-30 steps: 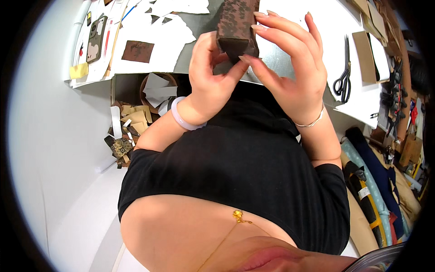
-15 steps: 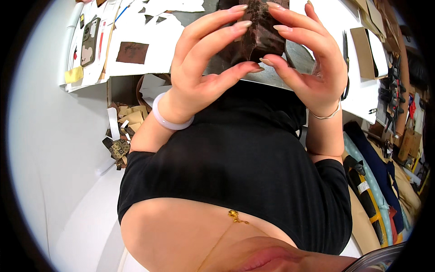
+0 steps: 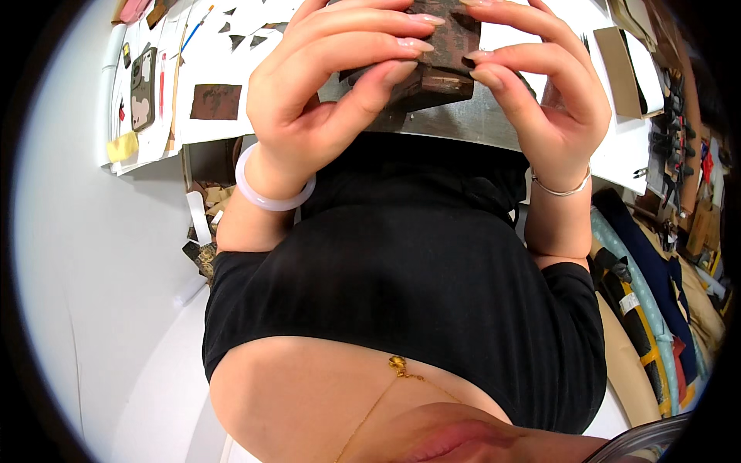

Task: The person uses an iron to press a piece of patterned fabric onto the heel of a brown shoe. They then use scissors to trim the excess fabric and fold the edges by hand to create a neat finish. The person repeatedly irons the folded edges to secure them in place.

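Between my hands, a dark brown, mottled box-shaped block [image 3: 440,50] rests over the grey metal sheet [image 3: 463,119] at the table's near edge. It is angled, and its near end shows a folded lip. My left hand [image 3: 332,85] grips its left side, thumb on the upper edge and fingers across the top. My right hand [image 3: 552,92] pinches thumb and forefinger together at the right near corner, where a small dark edge of the covering shows. The block's far end is cut off by the frame's top. A flat brown mottled patch [image 3: 216,102] lies to the left.
On the left are a phone [image 3: 142,89], a yellow sponge [image 3: 123,147] and a thin blue brush [image 3: 197,29]. Small dark triangular scraps [image 3: 235,41] lie on white paper. At the right stand a tan carton [image 3: 616,73] and a row of dark tools [image 3: 670,147]. Fabric rolls [image 3: 637,301] lean below them.
My hands have moved farther apart, the left hand to the left. The block has turned and its near end shows more. The right thumb has left the bottom edge and meets the forefinger at the corner.
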`<state>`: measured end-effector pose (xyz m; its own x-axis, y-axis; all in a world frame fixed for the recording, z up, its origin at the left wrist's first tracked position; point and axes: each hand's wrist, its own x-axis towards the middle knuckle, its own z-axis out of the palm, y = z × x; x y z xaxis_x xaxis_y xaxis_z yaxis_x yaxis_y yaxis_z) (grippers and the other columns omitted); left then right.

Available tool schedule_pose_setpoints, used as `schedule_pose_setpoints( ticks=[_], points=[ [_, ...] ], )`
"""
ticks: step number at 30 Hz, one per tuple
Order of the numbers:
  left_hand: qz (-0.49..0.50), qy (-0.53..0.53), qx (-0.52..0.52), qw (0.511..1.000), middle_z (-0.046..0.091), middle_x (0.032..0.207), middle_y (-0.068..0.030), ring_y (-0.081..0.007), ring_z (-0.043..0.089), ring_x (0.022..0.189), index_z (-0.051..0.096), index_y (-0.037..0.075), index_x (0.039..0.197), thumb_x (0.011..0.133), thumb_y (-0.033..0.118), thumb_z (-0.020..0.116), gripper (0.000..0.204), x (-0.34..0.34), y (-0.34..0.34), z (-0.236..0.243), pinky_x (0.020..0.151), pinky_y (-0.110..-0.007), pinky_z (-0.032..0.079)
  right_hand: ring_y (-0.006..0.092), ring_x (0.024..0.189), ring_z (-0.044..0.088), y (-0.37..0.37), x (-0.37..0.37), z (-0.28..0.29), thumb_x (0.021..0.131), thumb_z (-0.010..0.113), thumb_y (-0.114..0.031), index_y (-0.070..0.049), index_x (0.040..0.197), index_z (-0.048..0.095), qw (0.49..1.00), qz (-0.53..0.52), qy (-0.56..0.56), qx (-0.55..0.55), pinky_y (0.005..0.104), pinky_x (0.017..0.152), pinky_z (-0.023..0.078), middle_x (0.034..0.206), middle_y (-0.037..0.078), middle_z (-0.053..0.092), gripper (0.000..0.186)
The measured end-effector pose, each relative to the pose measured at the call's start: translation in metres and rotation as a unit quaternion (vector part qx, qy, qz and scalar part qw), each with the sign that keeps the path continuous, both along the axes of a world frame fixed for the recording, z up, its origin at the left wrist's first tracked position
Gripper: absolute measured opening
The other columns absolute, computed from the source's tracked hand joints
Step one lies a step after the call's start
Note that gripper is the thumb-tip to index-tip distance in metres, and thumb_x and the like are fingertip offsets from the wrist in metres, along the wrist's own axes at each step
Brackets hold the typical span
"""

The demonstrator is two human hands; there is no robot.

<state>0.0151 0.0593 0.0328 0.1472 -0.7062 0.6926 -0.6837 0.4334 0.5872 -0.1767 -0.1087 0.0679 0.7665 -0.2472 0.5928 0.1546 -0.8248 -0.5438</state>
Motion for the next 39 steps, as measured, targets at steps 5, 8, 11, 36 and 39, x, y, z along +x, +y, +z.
schedule_pose_setpoints(
  ticks=[5, 8, 11, 36, 39],
  points=[
    [0.003, -0.033, -0.085, 0.996, 0.073, 0.112, -0.0153, -0.0295, 0.071, 0.105, 0.072, 0.003, 0.106, 0.090, 0.002, 0.074, 0.016, 0.006, -0.016, -0.016, 0.105, -0.042, 0.048, 0.0269, 0.106, 0.066, 0.006, 0.008, -0.011, 0.082, 0.081, -0.003, -0.004, 0.086, 0.070, 0.995, -0.037, -0.024, 0.084, 0.0364, 0.099, 0.046, 0.113, 0.017, 0.070, 0.011],
    [0.016, 0.135, -0.052, 0.989, 0.072, 0.118, -0.0173, -0.0235, 0.071, 0.101, 0.068, -0.004, 0.114, 0.097, -0.001, 0.066, 0.018, -0.007, -0.012, -0.020, 0.104, -0.040, 0.051, 0.0245, 0.106, 0.064, 0.003, 0.013, -0.020, 0.082, 0.080, -0.002, -0.003, 0.085, 0.070, 0.991, -0.028, -0.057, 0.119, 0.0337, 0.096, 0.046, 0.111, 0.015, 0.068, 0.011],
    [0.062, 0.254, -0.030, 0.965, 0.073, 0.115, -0.0144, -0.0175, 0.070, 0.099, 0.067, -0.005, 0.114, 0.099, -0.002, 0.063, 0.016, -0.020, -0.007, -0.021, 0.097, -0.031, 0.053, 0.0221, 0.106, 0.062, 0.006, 0.014, -0.017, 0.083, 0.079, -0.001, -0.003, 0.084, 0.070, 0.986, -0.040, -0.044, 0.154, 0.0330, 0.095, 0.045, 0.109, 0.012, 0.066, 0.010],
    [-0.030, 0.331, -0.081, 0.940, 0.074, 0.106, -0.0128, -0.0160, 0.070, 0.096, 0.068, -0.005, 0.111, 0.092, -0.009, 0.070, 0.019, -0.025, -0.008, -0.018, 0.087, -0.026, 0.055, 0.0168, 0.097, 0.059, 0.020, 0.011, -0.003, 0.071, 0.091, -0.008, -0.006, 0.097, 0.078, 0.990, -0.002, 0.032, 0.139, 0.0287, 0.082, 0.048, 0.114, 0.010, 0.058, 0.030],
    [-0.028, 0.266, -0.099, 0.959, 0.073, 0.105, -0.0138, -0.0186, 0.070, 0.096, 0.069, -0.004, 0.108, 0.089, -0.011, 0.070, 0.020, -0.019, -0.008, -0.021, 0.086, -0.027, 0.055, 0.0178, 0.099, 0.060, 0.023, 0.014, -0.006, 0.071, 0.091, -0.008, -0.006, 0.096, 0.078, 0.987, -0.002, 0.002, 0.161, 0.0288, 0.082, 0.048, 0.113, 0.010, 0.058, 0.028]
  ],
)
